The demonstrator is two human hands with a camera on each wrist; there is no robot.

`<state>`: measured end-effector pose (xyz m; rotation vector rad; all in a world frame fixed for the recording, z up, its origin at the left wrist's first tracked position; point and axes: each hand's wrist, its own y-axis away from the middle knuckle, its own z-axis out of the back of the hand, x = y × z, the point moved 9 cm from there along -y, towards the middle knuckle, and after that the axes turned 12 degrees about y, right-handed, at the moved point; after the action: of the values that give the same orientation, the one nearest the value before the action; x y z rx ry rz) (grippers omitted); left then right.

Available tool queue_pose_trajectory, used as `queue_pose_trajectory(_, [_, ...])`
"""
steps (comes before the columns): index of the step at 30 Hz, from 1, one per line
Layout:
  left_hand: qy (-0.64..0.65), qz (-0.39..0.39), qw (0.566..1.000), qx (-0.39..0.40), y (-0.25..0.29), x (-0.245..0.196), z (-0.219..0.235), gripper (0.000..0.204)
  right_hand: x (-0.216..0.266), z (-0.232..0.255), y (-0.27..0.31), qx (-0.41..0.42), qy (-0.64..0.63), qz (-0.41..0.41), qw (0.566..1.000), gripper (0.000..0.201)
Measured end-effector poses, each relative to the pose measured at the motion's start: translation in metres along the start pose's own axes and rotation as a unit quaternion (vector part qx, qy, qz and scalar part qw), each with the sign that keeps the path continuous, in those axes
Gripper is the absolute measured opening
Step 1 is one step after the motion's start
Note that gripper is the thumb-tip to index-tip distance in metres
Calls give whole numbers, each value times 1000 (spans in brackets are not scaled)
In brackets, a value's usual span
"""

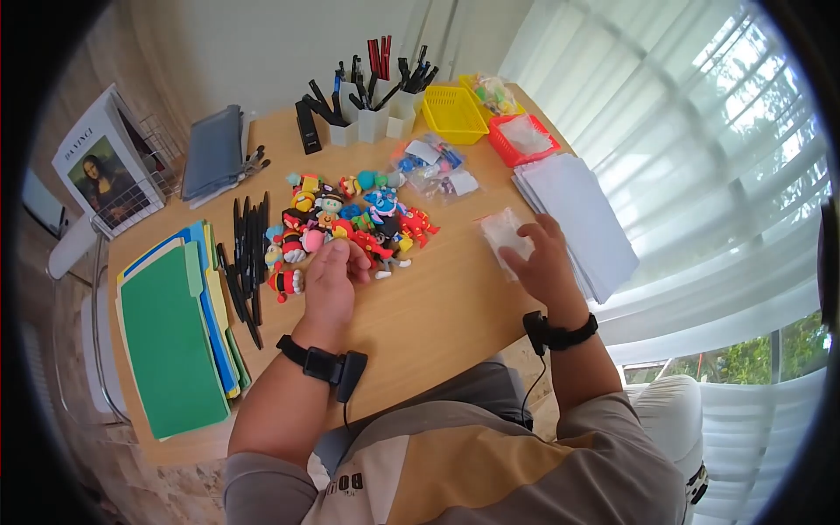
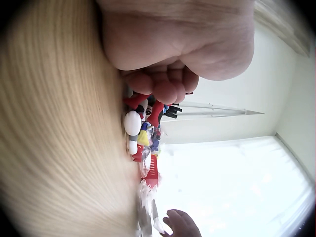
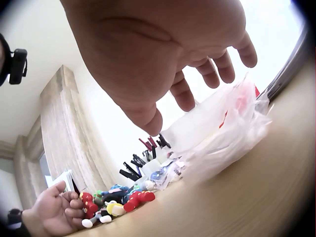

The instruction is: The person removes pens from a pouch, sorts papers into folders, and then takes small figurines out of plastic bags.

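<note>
My left hand [image 1: 331,273] rests on its edge on the table, at the near side of a heap of small colourful toy figures [image 1: 346,219]. Its fingers curl loosely and hold nothing; in the right wrist view that hand [image 3: 55,211] lies right beside the figures. Over a small stack of clear plastic bags [image 1: 500,234] hovers my right hand [image 1: 547,258], thumb and fingers spread apart. From the right wrist, the crinkled bags [image 3: 222,133] appear just below the fingertips, and no bag is gripped. A white-ended figure [image 2: 132,123] shows close beyond the left fingers.
White paper sheets [image 1: 582,227] lie right of the bags. Behind stand a red basket [image 1: 531,157], a yellow basket [image 1: 455,118], filled bags [image 1: 433,162] and pen holders [image 1: 373,124]. Black pens [image 1: 248,254] and a green folder [image 1: 166,341] lie at left.
</note>
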<state>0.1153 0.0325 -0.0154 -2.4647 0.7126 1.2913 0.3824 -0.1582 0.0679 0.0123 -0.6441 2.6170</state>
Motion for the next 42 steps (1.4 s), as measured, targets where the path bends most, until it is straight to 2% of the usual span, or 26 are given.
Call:
queue_pose_trajectory(1, [-1,6,1000,-5,0,1,0,37,6,0,-1,-1,1,1,1000,30])
queue_pose_trajectory(3, [5,7,1000,0,-1,3,1,35,22,-16,-1,102,78,15,992,38])
queue_pose_trajectory(5, [9,7,1000,6,-1,2,1,34,20,-29,-2,105,90,37,990,37])
queue_pose_trajectory(8, [0,4,1000,9,0,1,0,33,14,-39,-9,139,93,21,986,34])
queue_pose_trajectory(10, [3,-1,1000,24,-1,1,-3,32,5,-44,-11,195,94,-25,976,34])
queue_pose_trajectory(14, [13,8,1000,25,-1,2,-1,31,11,-30,-14,177,65,-4,982,34])
queue_pose_trajectory(17, [-4,12,1000,17,1,-1,-2,31,20,-6,-23,133,56,11,989,35])
queue_pose_trajectory(23, [-6,7,999,31,1,-2,-6,32,63,8,-76,94,-49,106,989,33])
queue_pose_trajectory(25, [-15,10,999,39,-1,2,-4,35,76,-18,-97,196,-65,81,975,37])
queue_pose_trajectory(26, [-16,6,999,36,-1,1,-3,35,85,-25,-106,195,-66,86,975,37])
queue_pose_trajectory(28, [-13,13,999,48,0,2,-5,35,103,-43,-121,192,23,115,974,46])
queue_pose_trajectory(29, [-14,9,999,44,-1,2,-3,35,115,-47,-127,191,21,120,974,46])
queue_pose_trajectory(31, [-2,13,998,65,-2,3,-5,35,130,-52,-137,177,150,121,965,53])
queue_pose_trajectory(32, [-2,10,998,63,-1,3,-4,35,134,-57,-143,176,149,124,965,53])
queue_pose_trajectory(34, [5,13,998,58,-1,4,-4,35,135,-85,-149,248,164,136,945,51])
queue_pose_trajectory(37, [6,18,998,57,-1,5,-4,34,115,-123,-160,239,191,146,941,40])
queue_pose_trajectory(38, [6,17,998,54,-1,4,-4,34,115,-121,-162,239,191,149,940,40])
queue_pose_trajectory(40, [2,17,998,53,0,3,-5,34,127,-120,-157,219,302,269,888,28])
queue_pose_trajectory(41, [3,16,999,52,0,3,-4,34,127,-120,-156,218,302,271,887,28])
queue_pose_trajectory(42, [0,17,998,53,0,3,-5,35,125,-110,-161,170,287,236,913,26])
